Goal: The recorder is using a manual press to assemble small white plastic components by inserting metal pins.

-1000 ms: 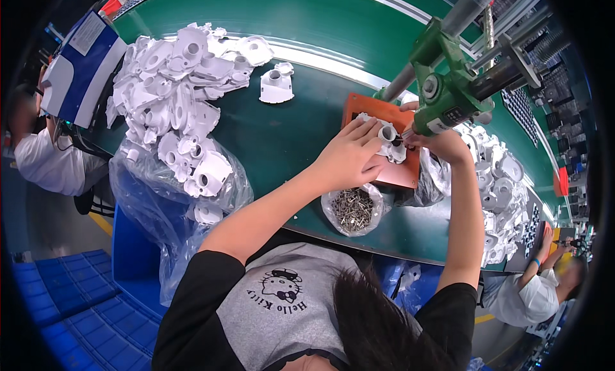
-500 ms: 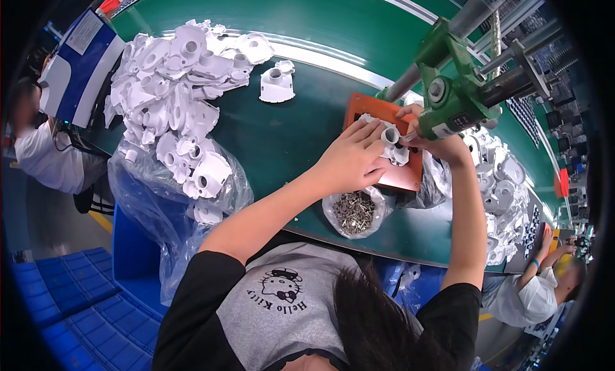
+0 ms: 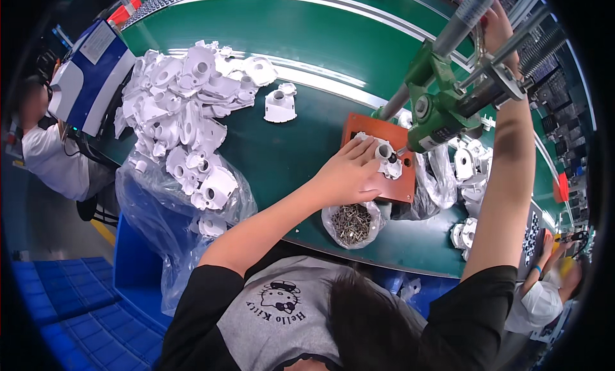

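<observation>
- Head view: left hand (image 3: 349, 173) flat, fingers extended, over a white part (image 3: 391, 169) by the press (image 3: 437, 118).
- Right hand (image 3: 496, 28) beyond the press, grip unclear.
- White part placed, not removed; loose heap (image 3: 172, 102) left of the press.

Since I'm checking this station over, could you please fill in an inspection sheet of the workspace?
Surface: green table, largely covered at left and right.
Work items: white part on the orange base, below the green press; metal fasteners in an open bag nearby.
Clutter: white pile at left, with clear plastic beneath its near end; more parts at right.
Hands: left hand flat on the white part; right hand up by the press's upper end, grip unclear.
Cables: dark cables near the blue-white machine.
Surroundings: co-workers at left and right; blue bins at lower left.
</observation>
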Demonstrator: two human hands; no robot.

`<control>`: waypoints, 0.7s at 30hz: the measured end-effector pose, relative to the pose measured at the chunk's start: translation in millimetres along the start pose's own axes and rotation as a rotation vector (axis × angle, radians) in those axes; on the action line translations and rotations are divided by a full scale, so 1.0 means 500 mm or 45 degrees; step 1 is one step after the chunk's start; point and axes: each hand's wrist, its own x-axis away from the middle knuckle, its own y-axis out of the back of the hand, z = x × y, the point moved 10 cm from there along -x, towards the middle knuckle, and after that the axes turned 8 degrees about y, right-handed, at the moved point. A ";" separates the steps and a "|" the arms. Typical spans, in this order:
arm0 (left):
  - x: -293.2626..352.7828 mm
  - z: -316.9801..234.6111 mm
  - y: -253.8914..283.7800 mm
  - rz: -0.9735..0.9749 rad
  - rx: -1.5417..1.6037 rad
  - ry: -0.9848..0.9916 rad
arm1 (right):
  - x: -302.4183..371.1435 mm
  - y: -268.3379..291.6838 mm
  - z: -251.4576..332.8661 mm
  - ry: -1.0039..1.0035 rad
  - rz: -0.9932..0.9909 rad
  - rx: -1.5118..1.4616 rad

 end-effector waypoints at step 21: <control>0.071 0.088 0.061 0.170 -0.325 0.359 | 0.782 -0.899 0.099 0.768 0.075 0.366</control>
